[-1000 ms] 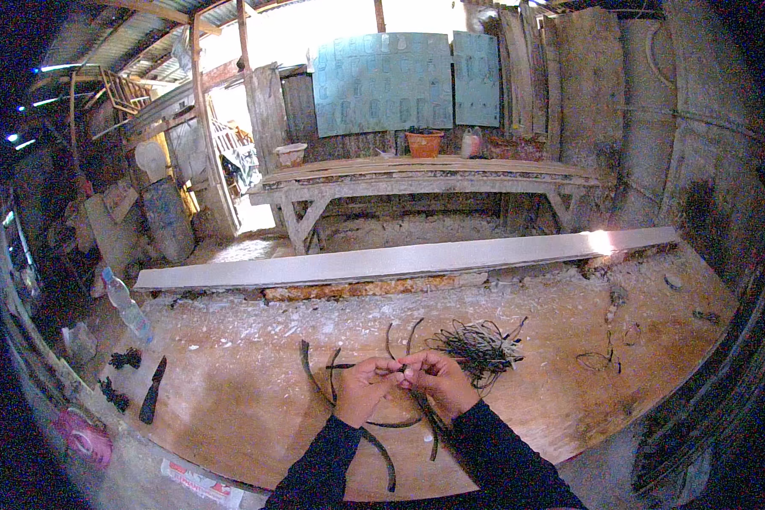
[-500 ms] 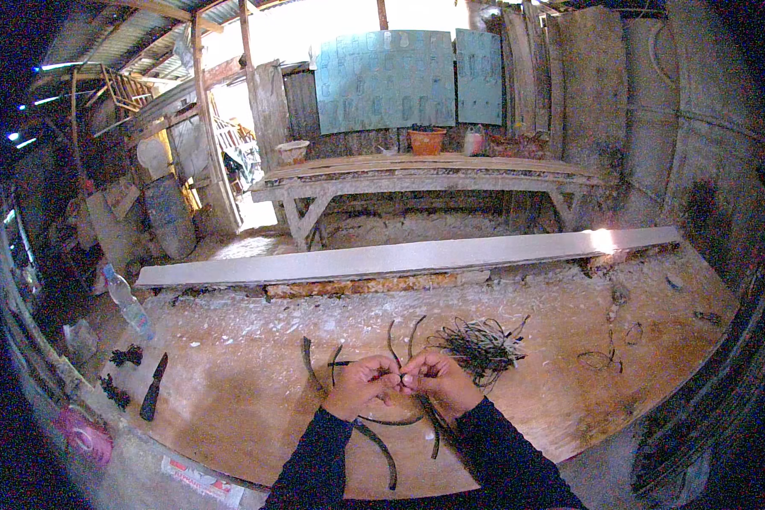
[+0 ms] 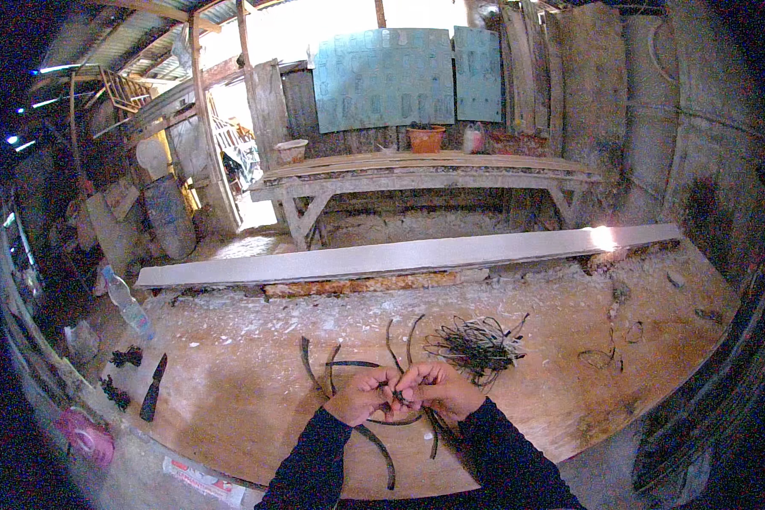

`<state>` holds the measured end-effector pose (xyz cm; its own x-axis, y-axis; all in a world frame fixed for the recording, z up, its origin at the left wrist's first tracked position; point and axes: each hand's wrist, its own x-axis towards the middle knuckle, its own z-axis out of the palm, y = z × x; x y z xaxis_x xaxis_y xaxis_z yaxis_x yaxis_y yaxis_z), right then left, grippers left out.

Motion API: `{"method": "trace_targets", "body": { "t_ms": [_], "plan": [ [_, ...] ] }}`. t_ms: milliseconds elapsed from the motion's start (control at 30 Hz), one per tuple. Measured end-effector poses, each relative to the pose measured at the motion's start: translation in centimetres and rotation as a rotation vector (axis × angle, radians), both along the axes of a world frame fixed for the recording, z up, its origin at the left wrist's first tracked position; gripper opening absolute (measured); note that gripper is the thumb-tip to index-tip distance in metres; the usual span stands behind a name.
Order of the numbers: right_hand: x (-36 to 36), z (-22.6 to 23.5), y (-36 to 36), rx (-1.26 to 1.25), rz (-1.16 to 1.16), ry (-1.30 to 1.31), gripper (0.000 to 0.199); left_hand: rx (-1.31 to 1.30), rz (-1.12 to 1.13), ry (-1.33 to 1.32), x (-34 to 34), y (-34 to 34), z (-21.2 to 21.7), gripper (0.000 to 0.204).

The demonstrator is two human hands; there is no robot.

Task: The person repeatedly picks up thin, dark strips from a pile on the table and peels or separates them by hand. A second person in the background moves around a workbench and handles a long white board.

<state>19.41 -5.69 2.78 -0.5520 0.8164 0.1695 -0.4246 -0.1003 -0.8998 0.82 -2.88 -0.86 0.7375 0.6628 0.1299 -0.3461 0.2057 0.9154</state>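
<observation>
My left hand (image 3: 361,396) and my right hand (image 3: 440,391) meet above the near middle of the wooden worktop. Both are closed in a pinch, fingertips touching, on dark, flexible strips that look like rubber or cord. Curved ends of these strips (image 3: 379,453) fan out around my hands, some toward the far side and some toward me. The point where the strips cross is mostly hidden by my fingers. Just beyond my right hand lies a tangled bundle of thin dark and pale strands (image 3: 476,347).
Left on the worktop (image 3: 246,382) lie a dark knife (image 3: 154,389), black clumps (image 3: 115,392) and a clear plastic bottle (image 3: 127,304). A long white board (image 3: 382,257) spans the far edge. Loose strands (image 3: 603,358) lie right. Behind stands a bench (image 3: 433,180) with an orange pot (image 3: 426,138).
My left hand has dropped slightly, baring more of a sideways strip. The fingers of my right hand have shifted a little left and now overlap the left fingertips. The surroundings look the same.
</observation>
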Motion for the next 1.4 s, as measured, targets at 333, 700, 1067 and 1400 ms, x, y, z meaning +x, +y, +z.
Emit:
{"method": "trace_targets", "body": {
  "t_ms": [333, 700, 1067, 1400],
  "plan": [
    [-0.6, 0.0, 0.1, -0.003, -0.141, 0.077, 0.013, 0.193, 0.455, -0.043, 1.9, -0.9, 1.0, 0.017],
    [-0.8, -1.2, 0.8, 0.084, -0.323, -0.098, 0.011, 0.416, 0.631, 0.072, 2.1, -0.6, 1.2, 0.013],
    [-1.0, -1.2, 0.8, 0.227, -0.384, -0.174, 0.011, 0.427, 0.528, 0.181, 1.1, -0.6, 2.1, 0.008],
    [-1.2, -0.9, 0.7, 0.029, -0.282, -0.16, 0.013, 0.633, 0.8, 0.322, 1.7, 0.1, 1.0, 0.006]
  ]
}}
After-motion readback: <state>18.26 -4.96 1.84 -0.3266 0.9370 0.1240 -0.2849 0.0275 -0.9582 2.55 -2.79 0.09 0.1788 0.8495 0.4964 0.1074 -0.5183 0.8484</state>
